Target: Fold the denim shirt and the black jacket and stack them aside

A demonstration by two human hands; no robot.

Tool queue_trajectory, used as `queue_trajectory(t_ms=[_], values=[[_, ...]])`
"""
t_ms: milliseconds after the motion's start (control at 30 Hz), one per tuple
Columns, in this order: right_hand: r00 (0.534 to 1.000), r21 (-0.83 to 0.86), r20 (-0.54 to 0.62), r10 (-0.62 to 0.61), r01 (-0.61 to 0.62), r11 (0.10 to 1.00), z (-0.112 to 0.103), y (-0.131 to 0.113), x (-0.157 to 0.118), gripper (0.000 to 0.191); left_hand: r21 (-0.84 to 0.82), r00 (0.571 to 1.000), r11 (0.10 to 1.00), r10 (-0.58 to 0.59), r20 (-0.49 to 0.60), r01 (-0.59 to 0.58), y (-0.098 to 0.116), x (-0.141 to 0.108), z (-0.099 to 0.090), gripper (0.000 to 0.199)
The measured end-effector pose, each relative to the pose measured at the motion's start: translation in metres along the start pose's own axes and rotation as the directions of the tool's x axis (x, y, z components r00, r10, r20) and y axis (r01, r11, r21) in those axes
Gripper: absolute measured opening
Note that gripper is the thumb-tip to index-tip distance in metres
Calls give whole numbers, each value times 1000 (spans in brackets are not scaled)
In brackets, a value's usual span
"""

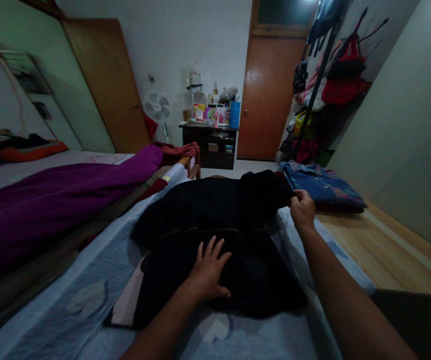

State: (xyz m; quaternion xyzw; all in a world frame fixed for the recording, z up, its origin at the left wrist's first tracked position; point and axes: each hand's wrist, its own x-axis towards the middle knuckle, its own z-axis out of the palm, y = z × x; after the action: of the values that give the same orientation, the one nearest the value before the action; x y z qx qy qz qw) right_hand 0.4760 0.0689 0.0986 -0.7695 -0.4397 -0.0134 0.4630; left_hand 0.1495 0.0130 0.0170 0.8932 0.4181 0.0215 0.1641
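A black garment (253,270), perhaps a jacket, lies spread over a light blue sheet with pale heart shapes (87,297). Its lower left corner shows a pale pink patch (127,300), and a thin light line crosses its middle. My left hand (211,272) rests on the near half of the garment, fingers spread and palm down. At the garment's far right, my right hand (303,207) pinches the edge of a raised black part, lifting it a little off the sheet. Dark folds hide the garment's exact shape.
Folded blue denim clothing (322,182) sits on a wooden board (380,245) at the right. A purple blanket (68,192) covers the bed at the left. Farther back stand a white fan (157,106), a dark cabinet (196,145) and a brown door (268,95).
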Motion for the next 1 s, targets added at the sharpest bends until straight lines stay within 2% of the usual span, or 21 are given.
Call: queue_trajectory(t_ms=[100, 200, 267, 300, 333, 400, 467, 500, 567, 633, 700, 767, 867, 933, 1000], values=[[996, -122, -87, -37, 26, 992, -16, 12, 2, 35, 24, 998, 998, 63, 17, -64, 10, 0, -2, 107], [967, -261, -147, -207, 164, 951, -19, 21, -4, 35, -32, 991, 995, 100, 89, -97, 11, 2, -3, 108], [952, -382, -115, -282, 220, 898, -19, 27, -8, 34, -62, 983, 992, 117, 140, -109, 10, 3, -3, 112], [961, -442, -55, -271, 220, 869, -18, 30, -9, 34, -68, 980, 991, 125, 158, -116, 9, 4, -2, 115], [976, -496, 28, -216, 201, 845, -18, 32, -9, 34, -67, 977, 991, 130, 171, -120, 8, 5, -2, 118], [983, -585, 184, -13, 120, 802, -20, 36, -7, 35, -51, 976, 992, 127, 178, -119, 10, 5, 0, 121], [957, -648, 241, 161, 35, 761, -22, 37, -3, 35, -33, 981, 994, 111, 162, -107, 15, 5, 1, 119], [954, -669, 234, 187, 19, 743, -23, 36, 0, 35, -28, 983, 994, 108, 151, -105, 18, 5, 1, 117], [973, -684, 208, 96, 75, 726, -19, 30, 4, 37, -31, 986, 993, 114, 122, -111, 24, 5, -1, 113], [974, -663, 210, -84, 205, 720, -10, 22, 9, 40, -37, 989, 993, 118, 91, -116, 29, 6, -3, 108], [950, -633, 229, -213, 311, 709, 5, 15, 16, 46, -45, 991, 992, 117, 67, -114, 32, 8, -6, 101], [941, -630, 264, -213, 336, 701, 21, 13, 26, 56, -53, 993, 992, 113, 37, -111, 34, 13, -7, 93], [936, -672, 350, -32, 274, 688, 39, 16, 43, 67, -71, 994, 992, 106, -25, -108, 32, 20, -5, 67], [902, -688, 425, 82, 262, 677, 44, 18, 52, 57, -113, 993, 988, 95, -69, -103, 29, 24, -5, 44], [869, -678, 481, 113, 287, 676, 44, 18, 58, 41, -199, 989, 974, 90, -117, -112, 25, 26, -7, 27]])
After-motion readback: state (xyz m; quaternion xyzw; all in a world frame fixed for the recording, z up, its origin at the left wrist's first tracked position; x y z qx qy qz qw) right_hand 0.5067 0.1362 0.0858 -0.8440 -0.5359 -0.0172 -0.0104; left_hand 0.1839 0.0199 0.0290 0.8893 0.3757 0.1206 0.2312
